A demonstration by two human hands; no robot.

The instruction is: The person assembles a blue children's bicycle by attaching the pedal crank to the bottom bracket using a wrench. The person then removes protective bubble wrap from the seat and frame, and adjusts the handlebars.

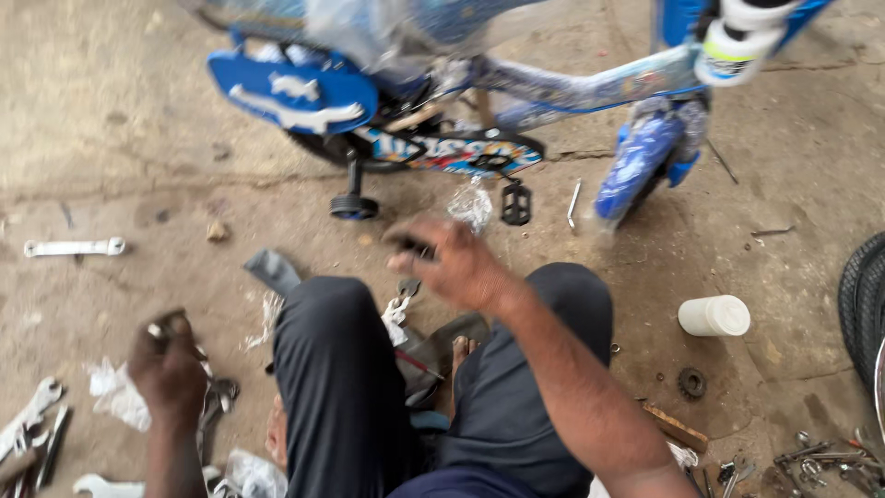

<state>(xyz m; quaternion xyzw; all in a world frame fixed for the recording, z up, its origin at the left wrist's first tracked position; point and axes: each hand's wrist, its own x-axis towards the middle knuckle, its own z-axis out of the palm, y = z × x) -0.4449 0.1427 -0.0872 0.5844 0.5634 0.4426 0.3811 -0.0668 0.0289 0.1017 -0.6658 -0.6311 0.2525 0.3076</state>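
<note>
Above the knees, right hand [456,266] fingers pinch a small dark part [410,245]; left hand [168,369] fingers clutch a small metal piece [159,327].

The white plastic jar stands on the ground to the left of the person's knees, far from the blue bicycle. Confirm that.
Wrong side. The head view shows the white plastic jar lying on its side on the ground to the right of the person's knees, beyond the right hand, not to their left. It does lie apart from the blue bicycle.
</note>
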